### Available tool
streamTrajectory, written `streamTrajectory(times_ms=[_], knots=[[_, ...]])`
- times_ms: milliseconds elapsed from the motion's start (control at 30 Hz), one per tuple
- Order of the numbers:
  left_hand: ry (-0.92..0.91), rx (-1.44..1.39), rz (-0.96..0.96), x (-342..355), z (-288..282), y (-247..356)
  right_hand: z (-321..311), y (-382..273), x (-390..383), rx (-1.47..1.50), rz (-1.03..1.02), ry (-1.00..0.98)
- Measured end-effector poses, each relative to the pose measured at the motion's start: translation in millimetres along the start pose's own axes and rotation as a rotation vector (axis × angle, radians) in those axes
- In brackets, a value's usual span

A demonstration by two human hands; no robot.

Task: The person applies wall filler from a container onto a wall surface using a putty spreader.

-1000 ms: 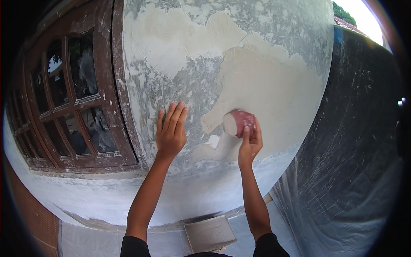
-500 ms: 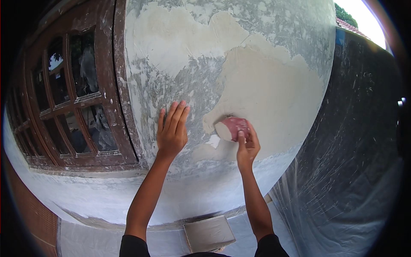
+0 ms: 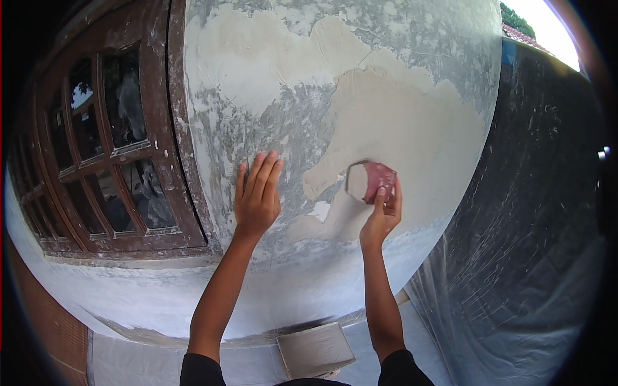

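Note:
My left hand (image 3: 257,193) rests spread against the mottled grey-and-white wall (image 3: 270,122), fingertips up, left of a smooth beige filler patch (image 3: 399,128). My right hand (image 3: 380,212) grips a pinkish-red pad (image 3: 380,177) with a pale, dusty face, thumb on the near side and fingers round its right edge. The pad is at the lower middle of the beige patch, at the wall's surface. A small bright white chipped spot (image 3: 320,210) shows just below and left of it.
A brown wooden window (image 3: 180,193) with glass panes stands at left. Dark plastic sheeting (image 3: 515,225) hangs at right. A square board with a dusty top (image 3: 314,350) lies low at centre on pale floor covering (image 3: 129,357). Treetop and tiled roof show at upper right.
The pad in my right hand dipped down-left half a second ago and is now higher and further right. My left hand has stayed nearly in place.

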State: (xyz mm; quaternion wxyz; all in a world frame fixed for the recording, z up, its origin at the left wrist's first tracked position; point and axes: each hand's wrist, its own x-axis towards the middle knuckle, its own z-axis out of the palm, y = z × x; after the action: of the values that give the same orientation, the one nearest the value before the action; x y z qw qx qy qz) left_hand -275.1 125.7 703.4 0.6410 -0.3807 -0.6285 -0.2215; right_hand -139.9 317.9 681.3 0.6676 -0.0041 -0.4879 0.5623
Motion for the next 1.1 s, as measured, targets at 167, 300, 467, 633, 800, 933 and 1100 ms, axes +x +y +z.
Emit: streamTrajectory(times_ms=[167, 300, 467, 633, 800, 933, 1100], knots=[[0.007, -0.016, 0.015, -0.3, 2.5, 0.7, 1.8, 7.5, -5.6, -0.087, 0.037, -0.07], [-0.01, -0.001, 0.002, -0.6, 0.9, 1.1, -0.9, 7.5, 5.9, 0.084, 0.01, 0.105], [-0.014, 0.018, -0.002, -0.9, 1.4, 0.1, -1.6, 11.3, 0.7, -0.08, 0.014, -0.043], [-0.008, -0.015, 0.011, -0.7, 0.6, -0.5, 1.9, 5.9, 2.1, 0.03, 0.028, 0.022], [-0.001, -0.019, 0.007, -0.5, 1.9, 0.3, 1.1, 6.4, 4.6, 0.055, 0.071, 0.09], [-0.004, -0.009, 0.011, -1.3, 2.6, 0.1, -2.3, 9.0, -3.8, -0.032, 0.072, -0.031], [-0.004, -0.012, 0.003, -0.7, 2.1, 0.7, -6.0, 11.9, 3.5, 0.074, 0.056, 0.079]])
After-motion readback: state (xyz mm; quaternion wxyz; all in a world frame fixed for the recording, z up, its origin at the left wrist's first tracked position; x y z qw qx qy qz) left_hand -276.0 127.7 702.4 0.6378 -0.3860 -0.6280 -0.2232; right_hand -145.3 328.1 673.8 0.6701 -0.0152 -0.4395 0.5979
